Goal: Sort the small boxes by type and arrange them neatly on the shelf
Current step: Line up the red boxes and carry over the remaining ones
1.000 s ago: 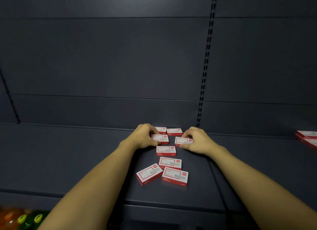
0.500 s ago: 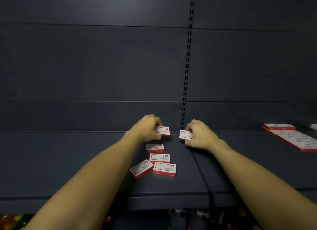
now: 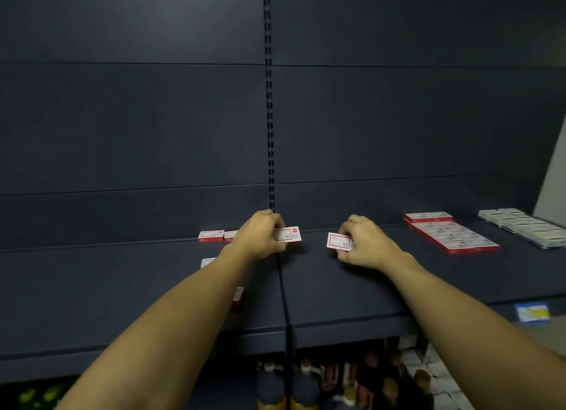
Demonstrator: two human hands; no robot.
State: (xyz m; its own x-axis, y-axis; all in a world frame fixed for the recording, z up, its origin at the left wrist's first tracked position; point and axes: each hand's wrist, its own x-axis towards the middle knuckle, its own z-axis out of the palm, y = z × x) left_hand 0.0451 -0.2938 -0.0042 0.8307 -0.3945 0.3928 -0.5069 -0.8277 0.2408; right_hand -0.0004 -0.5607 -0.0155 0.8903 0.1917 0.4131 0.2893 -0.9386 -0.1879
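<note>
the left hand [image 3: 262, 236] holds a red and white box [image 3: 288, 235] with curled fingers, low over the dark shelf [image 3: 352, 293]. the right hand [image 3: 363, 241] pinches a second box [image 3: 337, 242], tilted, just above the shelf. two loose boxes [image 3: 211, 235] lie at the back left. a neat red row [image 3: 450, 233] and a white row [image 3: 523, 226] lie far right.

A dim, low-contrast view is given. The dark blue-grey shelf [image 3: 352, 293] and back panels are lit weakly and evenly from above and in front, so only soft shadows are cast beneath the forearms. No glare is seen. Wide-angle bending is noticed toward the edges. The small boxes are slightly blurred and their print cannot be read. The lowest area is nearly lost in darkness.
</note>
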